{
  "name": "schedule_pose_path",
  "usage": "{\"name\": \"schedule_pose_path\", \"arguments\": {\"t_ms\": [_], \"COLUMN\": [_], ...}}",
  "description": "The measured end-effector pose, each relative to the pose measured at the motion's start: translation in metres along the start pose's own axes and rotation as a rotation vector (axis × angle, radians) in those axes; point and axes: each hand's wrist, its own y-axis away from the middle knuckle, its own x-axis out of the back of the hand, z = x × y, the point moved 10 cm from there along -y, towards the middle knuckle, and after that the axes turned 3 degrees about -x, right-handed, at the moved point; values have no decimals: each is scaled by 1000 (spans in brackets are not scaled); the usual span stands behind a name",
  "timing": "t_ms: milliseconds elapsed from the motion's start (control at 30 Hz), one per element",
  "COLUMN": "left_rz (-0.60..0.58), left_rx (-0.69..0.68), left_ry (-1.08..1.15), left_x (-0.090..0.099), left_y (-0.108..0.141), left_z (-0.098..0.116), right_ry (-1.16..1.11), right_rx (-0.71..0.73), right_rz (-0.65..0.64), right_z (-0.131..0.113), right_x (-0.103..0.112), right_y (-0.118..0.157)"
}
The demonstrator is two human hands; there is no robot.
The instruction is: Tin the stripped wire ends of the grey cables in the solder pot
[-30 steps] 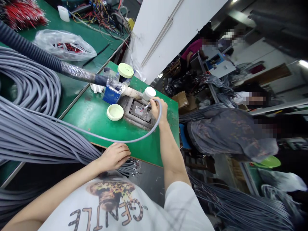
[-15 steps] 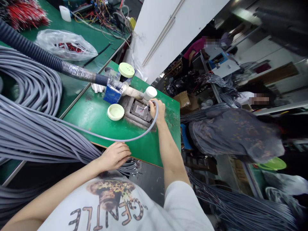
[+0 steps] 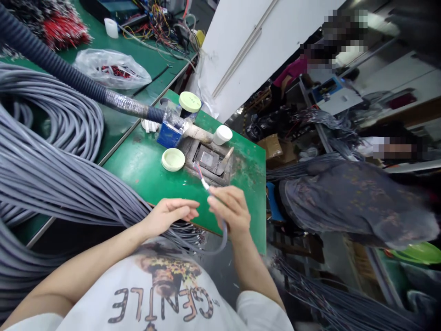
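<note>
My right hand (image 3: 230, 209) is closed around a grey cable (image 3: 224, 236) near its end, where a white sleeve (image 3: 205, 184) and thin coloured wires (image 3: 198, 171) stick out toward the upper left. Those wire tips are by the near left edge of a dirty metal pot (image 3: 208, 159) set in a frame on the green board. My left hand (image 3: 174, 212) is at the board's front edge, its fingers extended toward my right hand and holding nothing. A large bundle of grey cables (image 3: 69, 184) lies beside and under my left forearm.
A ribbed hose (image 3: 62, 66) crosses the upper left to a blue box (image 3: 168, 134). Round tubs (image 3: 173, 159) and a white jar (image 3: 223, 134) stand around the pot. People (image 3: 358, 202) are at the right.
My right hand has drawn the cable end back from the pot toward me. My left hand has shifted slightly right, its fingers now stretched out. The cable loop now hangs below the board's edge.
</note>
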Motion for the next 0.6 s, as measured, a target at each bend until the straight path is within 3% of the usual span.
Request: {"name": "schedule_pose_path", "arguments": {"t_ms": [67, 233, 600], "left_rz": [120, 261, 275], "left_rx": [-18, 10, 63], "left_ry": [94, 194, 220], "left_x": [4, 4, 5], "left_y": [-9, -9, 2], "left_z": [-5, -13, -28], "right_ry": [27, 55, 20], "right_rx": [37, 73, 28], "right_rz": [-42, -35, -13], "right_z": [-20, -44, -52], "right_x": [-10, -25, -32], "right_y": [14, 39, 50]}}
